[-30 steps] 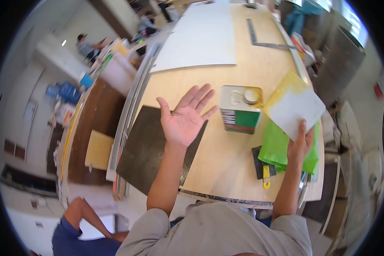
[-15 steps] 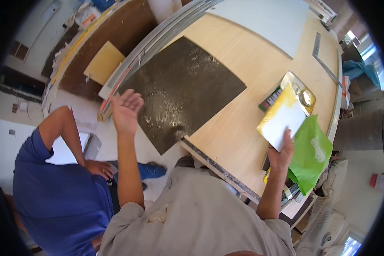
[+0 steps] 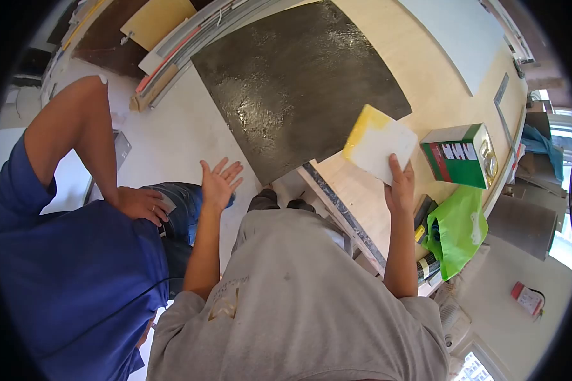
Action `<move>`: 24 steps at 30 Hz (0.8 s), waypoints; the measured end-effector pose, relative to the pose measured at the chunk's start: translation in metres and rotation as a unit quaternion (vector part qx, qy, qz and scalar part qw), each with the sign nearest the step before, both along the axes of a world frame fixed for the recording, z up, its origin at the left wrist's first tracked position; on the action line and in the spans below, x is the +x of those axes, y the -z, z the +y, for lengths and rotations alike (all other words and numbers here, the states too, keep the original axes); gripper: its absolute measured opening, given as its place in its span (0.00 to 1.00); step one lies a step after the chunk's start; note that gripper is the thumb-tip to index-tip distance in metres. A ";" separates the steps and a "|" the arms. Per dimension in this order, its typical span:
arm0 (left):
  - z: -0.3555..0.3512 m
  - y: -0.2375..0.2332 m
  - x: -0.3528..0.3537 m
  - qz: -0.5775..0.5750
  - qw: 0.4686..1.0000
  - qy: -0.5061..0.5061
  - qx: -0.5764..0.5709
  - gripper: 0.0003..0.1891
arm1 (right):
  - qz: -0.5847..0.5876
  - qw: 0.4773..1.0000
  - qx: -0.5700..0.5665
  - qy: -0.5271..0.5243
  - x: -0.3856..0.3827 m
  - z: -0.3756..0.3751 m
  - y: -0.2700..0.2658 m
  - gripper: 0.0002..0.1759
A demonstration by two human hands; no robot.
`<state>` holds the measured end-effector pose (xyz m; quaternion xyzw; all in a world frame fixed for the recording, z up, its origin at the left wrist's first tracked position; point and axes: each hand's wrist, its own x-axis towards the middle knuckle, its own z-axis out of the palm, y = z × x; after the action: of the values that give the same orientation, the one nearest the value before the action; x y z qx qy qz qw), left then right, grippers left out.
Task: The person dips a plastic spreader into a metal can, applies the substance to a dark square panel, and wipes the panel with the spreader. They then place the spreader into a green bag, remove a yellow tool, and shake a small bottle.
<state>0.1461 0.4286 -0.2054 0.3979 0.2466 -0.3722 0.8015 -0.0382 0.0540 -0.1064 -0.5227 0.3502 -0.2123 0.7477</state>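
My right hand (image 3: 400, 185) grips a flat white piece (image 3: 381, 143) with a yellow edge, its thumb on the upper face, above the near part of the workbench. Palm up and fingers spread, my left hand (image 3: 219, 184) holds nothing and is beside the near left edge of a dark sheet (image 3: 299, 82). That sheet lies on the bench with its left part past the bench edge, and shiny wet-looking patches show on it. A green and white metal can (image 3: 457, 155) is to the right of the white piece.
A person in a blue shirt (image 3: 76, 273) is close on the left, one hand at the hip. A green bag (image 3: 457, 228) hangs at the bench's right edge. Long strips (image 3: 184, 54) lie upper left; a pale panel (image 3: 464, 44) lies at the far right.
The view has shifted. My left hand has come down from over the dark sheet's left corner towards my body. My right hand has moved the white piece left, away from the can, uncovering it.
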 end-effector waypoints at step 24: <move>-0.028 0.028 0.154 -0.052 0.977 -0.140 -0.151 0.53 | 0.093 0.962 -0.197 -0.165 0.131 0.081 -0.012 0.21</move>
<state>0.3002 0.4010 -0.2333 0.2525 0.1984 -0.2680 0.9083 0.0927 0.1350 -0.0942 -0.7274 0.2779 -0.1011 0.6192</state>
